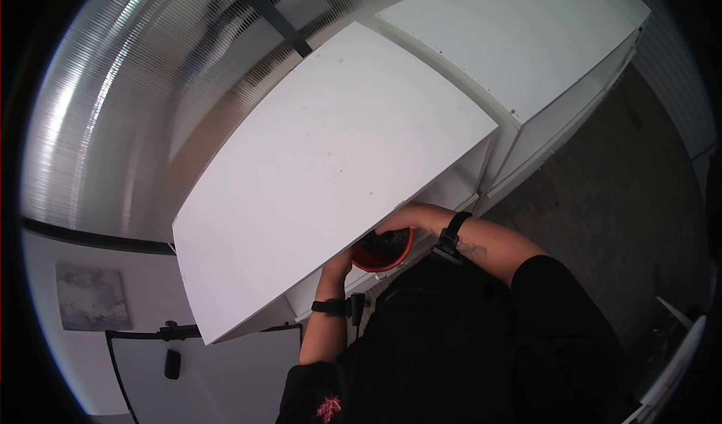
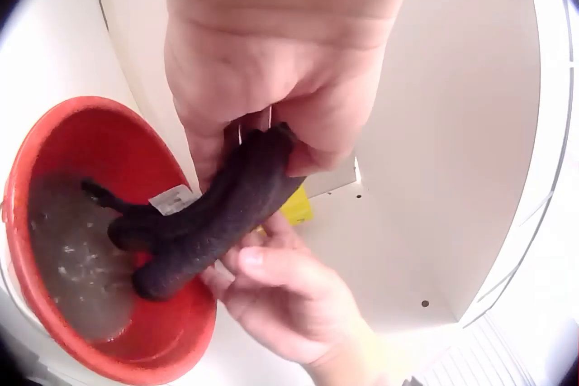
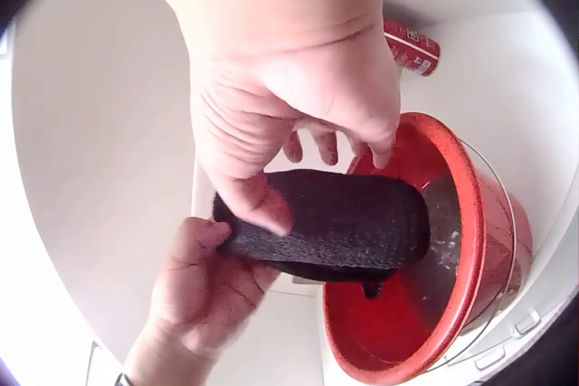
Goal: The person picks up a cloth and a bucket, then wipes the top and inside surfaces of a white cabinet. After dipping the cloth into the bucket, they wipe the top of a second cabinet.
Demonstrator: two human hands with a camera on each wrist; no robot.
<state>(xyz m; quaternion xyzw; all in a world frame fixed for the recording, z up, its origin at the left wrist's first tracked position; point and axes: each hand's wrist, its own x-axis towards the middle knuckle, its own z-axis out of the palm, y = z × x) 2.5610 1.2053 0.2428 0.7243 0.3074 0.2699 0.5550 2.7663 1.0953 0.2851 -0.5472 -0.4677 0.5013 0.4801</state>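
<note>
A dark, thick folded cloth (image 2: 222, 209) with a small white label hangs from the grip of my left hand (image 2: 271, 69) in the left wrist view. In the right wrist view, the thumb of my right hand (image 3: 298, 96) rests on the cloth (image 3: 335, 219), its other fingers loosely spread above; my left hand (image 3: 204, 291) pinches the near end. Beside and partly under the cloth is a red bucket (image 3: 470, 259) holding grey, cloudy water. The head view shows both hands at the bucket (image 1: 382, 266), partly hidden by the white unit's top.
White cabinet top (image 1: 323, 153) covers the area in front, with a second white cabinet (image 1: 519, 40) beyond. A red can (image 3: 416, 49) lies on the shelf behind the bucket. Something yellow (image 2: 297, 207) shows behind the cloth. A wire handle hangs on the bucket's side.
</note>
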